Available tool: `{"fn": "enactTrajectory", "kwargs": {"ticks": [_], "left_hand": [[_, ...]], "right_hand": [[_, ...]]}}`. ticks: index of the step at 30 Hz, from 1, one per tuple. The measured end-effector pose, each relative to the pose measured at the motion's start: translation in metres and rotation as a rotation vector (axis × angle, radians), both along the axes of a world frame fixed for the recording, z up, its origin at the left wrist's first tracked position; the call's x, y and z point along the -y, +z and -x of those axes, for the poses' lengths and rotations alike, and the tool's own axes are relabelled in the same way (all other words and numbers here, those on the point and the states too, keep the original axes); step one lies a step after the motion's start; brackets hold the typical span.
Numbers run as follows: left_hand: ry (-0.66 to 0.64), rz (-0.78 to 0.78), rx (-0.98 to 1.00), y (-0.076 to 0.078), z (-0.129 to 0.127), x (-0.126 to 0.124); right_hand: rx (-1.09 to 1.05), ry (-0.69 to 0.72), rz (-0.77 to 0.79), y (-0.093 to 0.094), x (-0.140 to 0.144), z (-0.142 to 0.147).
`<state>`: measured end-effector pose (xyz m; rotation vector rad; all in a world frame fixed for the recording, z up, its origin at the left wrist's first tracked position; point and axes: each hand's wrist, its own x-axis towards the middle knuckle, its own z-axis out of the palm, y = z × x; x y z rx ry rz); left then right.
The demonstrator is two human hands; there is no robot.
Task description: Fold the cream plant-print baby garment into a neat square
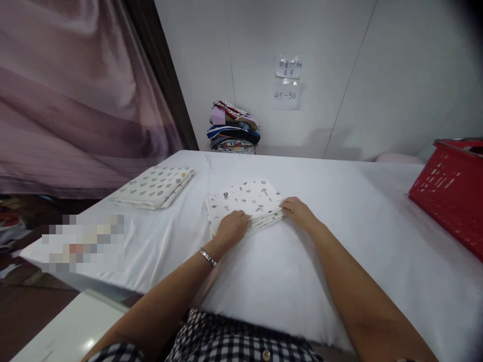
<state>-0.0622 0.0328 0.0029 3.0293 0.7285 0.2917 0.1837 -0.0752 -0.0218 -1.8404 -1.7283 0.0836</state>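
Observation:
A white cloth with small dark prints [247, 198], folded into several layers, lies on the white-covered table in front of me. My left hand [233, 226] is closed on its near edge, left of the middle, with a silver bracelet at the wrist. At the near right corner, my right hand [299, 211] pinches the layered edge. The thumbs and the undersides of the fingers are partly hidden. Another folded white cloth with grey and yellow prints [154, 186] rests apart, farther left.
A red plastic basket [449, 186] stands at the table's right side. Behind the far edge rises a stack of folded cloths [234, 128] by the wall. Paper notes [287, 95] hang there. A pink curtain [75, 90] covers the left; a white surface [71, 327] sits low at near left.

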Motion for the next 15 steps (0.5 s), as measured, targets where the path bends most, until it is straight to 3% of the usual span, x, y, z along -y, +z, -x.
{"fn": "enactTrajectory", "kwargs": {"ticks": [7,15], "left_hand": [[0.017,-0.077,0.004,-0.0019,-0.0012,0.0016],[-0.009,-0.050,-0.004,-0.0028,0.0024,0.0017]], "right_hand": [[0.034,0.004,-0.047,-0.0006,-0.0014,0.0006],[0.045,0.015,-0.012,-0.0050,0.0006,0.0007]]}}
